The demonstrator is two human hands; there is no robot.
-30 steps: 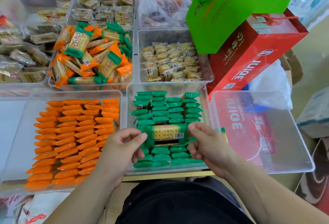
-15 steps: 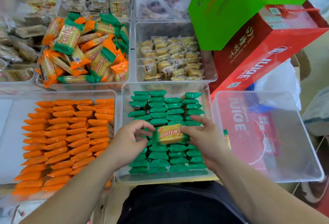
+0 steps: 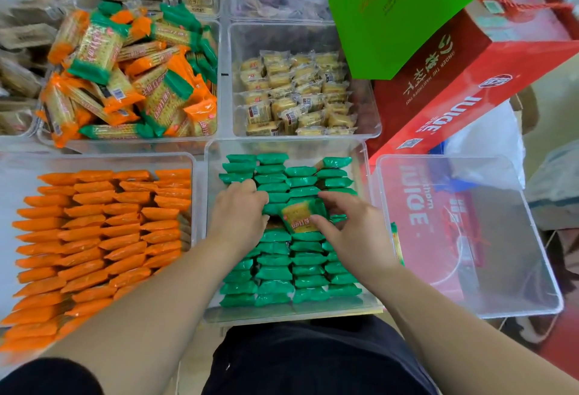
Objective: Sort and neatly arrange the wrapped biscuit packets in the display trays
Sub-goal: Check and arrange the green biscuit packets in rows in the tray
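A clear middle tray [image 3: 283, 315] holds neat rows of green biscuit packets [image 3: 275, 272]. My right hand [image 3: 355, 233] pinches one green packet [image 3: 299, 217] between thumb and fingers, tilted, with its yellow face showing above a gap in the rows. My left hand [image 3: 239, 211] rests with bent fingers on the green packets just left of that gap, pressing against the far rows. On the left, another clear tray [image 3: 94, 159] has rows of orange packets [image 3: 103, 231]. Behind it a bin [image 3: 131, 145] is piled with mixed orange and green packets [image 3: 125, 81].
A clear tray [image 3: 488, 269] stands at the right with nothing in it. Behind the middle tray is a bin of small yellow cakes [image 3: 297, 96]. A red juice box [image 3: 476, 81] and a green bag [image 3: 407, 2] lean at the back right. More snack bins line the far edge.
The green packet, held flat by both hands above the tray, has gone down into the rows and tilted. My left hand has let go of it and now rests on the packets.
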